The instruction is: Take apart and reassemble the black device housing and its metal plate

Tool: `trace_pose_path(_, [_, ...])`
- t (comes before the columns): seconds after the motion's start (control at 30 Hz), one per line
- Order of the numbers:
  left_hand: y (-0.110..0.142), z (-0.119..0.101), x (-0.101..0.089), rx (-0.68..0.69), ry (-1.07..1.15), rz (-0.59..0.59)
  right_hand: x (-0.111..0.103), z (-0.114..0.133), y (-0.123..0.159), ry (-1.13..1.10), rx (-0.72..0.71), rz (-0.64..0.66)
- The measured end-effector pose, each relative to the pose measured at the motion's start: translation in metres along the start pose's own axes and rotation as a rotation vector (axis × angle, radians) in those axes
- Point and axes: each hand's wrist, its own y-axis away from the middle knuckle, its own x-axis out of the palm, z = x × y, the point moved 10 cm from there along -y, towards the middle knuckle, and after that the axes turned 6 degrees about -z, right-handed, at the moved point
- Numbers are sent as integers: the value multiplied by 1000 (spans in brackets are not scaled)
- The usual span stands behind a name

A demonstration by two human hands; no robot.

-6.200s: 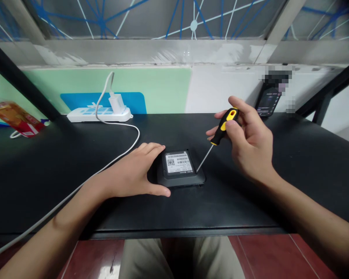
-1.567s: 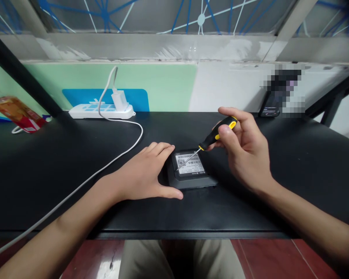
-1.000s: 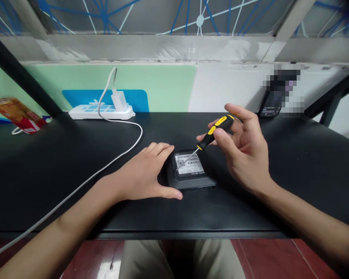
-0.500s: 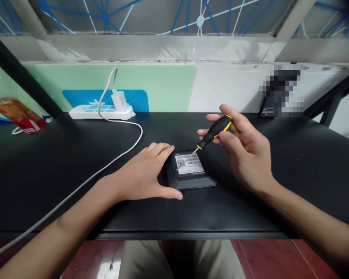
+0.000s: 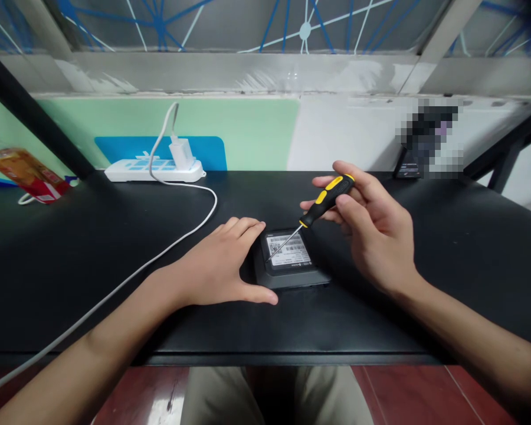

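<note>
A small black box-shaped device (image 5: 292, 274) lies bottom-up on the black table (image 5: 92, 248), with a white barcode label (image 5: 288, 251) on it. My left hand (image 5: 221, 265) lies flat against its left side, fingers stretched and thumb along its front edge. My right hand (image 5: 371, 227) pinches the black and yellow handle of a screwdriver (image 5: 325, 200). The thin shaft slants down to the left, and its tip rests at the label's left edge.
A white power strip (image 5: 154, 170) with a plugged-in charger sits at the back, its white cable (image 5: 177, 236) trailing toward the near left edge. An orange snack packet (image 5: 26, 174) lies far left. A dark phone (image 5: 409, 171) leans at the back right.
Since the oldest frame the screwdriver tip has gone from the device's right corner to the label's left edge. In the last second the handle has been turning in my fingers. My left hand has stayed put.
</note>
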Motion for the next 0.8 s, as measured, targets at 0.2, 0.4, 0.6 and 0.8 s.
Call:
trace_pose_path(0.2, [-1, 0, -1, -2, -16, 10, -2, 12, -3, 86, -146, -35])
trace_pose_path(0.4, [-1, 0, 0, -5, -16, 14, -2, 7, -1, 85, -61, -14])
trace_pose_path(0.6, [-1, 0, 1, -7, -15, 10, 0, 1, -1, 25, -13, 23])
trace_pose_path(0.8, [0, 1, 0, -11, -22, 15, -2, 15, 0, 155, -152, -28])
